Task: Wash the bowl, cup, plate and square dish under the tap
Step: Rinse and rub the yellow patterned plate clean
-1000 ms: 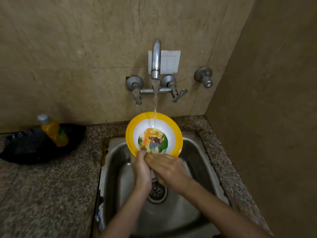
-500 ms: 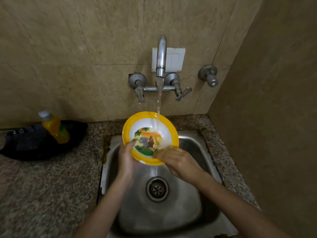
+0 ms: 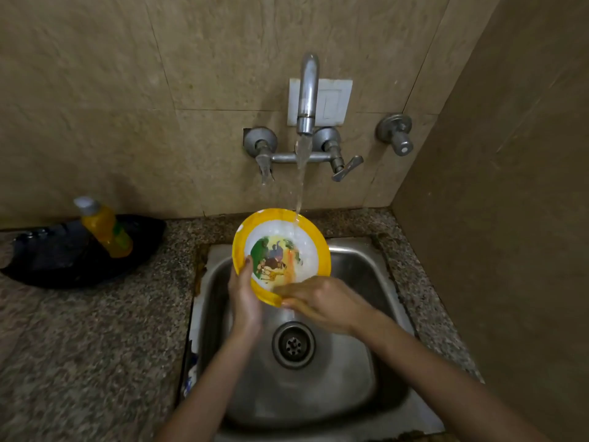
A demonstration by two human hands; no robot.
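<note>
You look down in dim, warm indoor light that leaves soft glare on the curved chrome tap spout (image 3: 308, 90) and the brushed stainless-steel sink basin (image 3: 350, 393), while wide-angle bending bows the beige tiled wall (image 3: 95, 90) and motion smears your right hand (image 3: 322, 301).

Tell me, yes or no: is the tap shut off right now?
No, a stream of water runs from the tap down onto the yellow-rimmed bowl held over the sink.
</note>
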